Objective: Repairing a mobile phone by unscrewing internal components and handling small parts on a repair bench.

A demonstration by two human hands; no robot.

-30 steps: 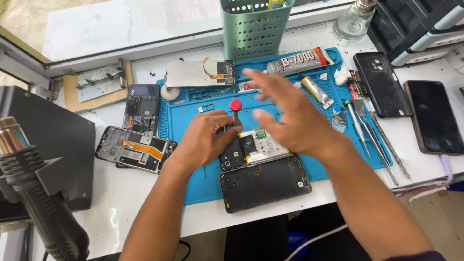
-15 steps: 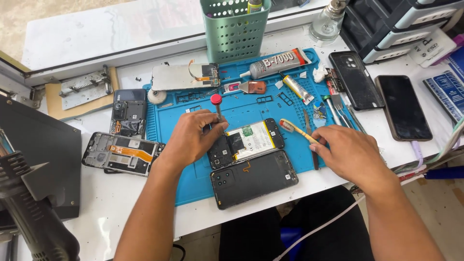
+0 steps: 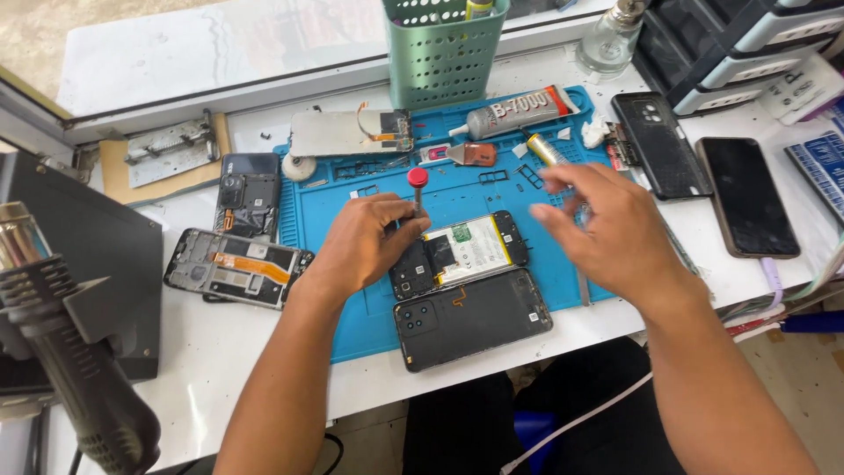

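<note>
My left hand [image 3: 360, 246] grips a thin screwdriver with a red cap [image 3: 418, 179], held upright over the top corner of an opened phone [image 3: 466, 253] whose battery and board are exposed. The phone lies on a blue work mat [image 3: 352, 325]. A black back cover [image 3: 475, 318] lies just in front of it. My right hand [image 3: 607, 230] hovers to the right of the phone, blurred, fingers loosely curled. Whether it holds anything cannot be made out.
A green perforated tool basket [image 3: 444, 57], a grey glue tube [image 3: 519, 110] and small parts sit at the mat's back. Two opened phones [image 3: 233, 268] lie left of the mat, two dark phones [image 3: 747, 193] right. A hot-air gun [image 3: 70, 369] stands near left.
My right hand rose from the mat's right side, where it held tweezers, and now hovers higher beside the phone. My left hand stays on the screwdriver.
</note>
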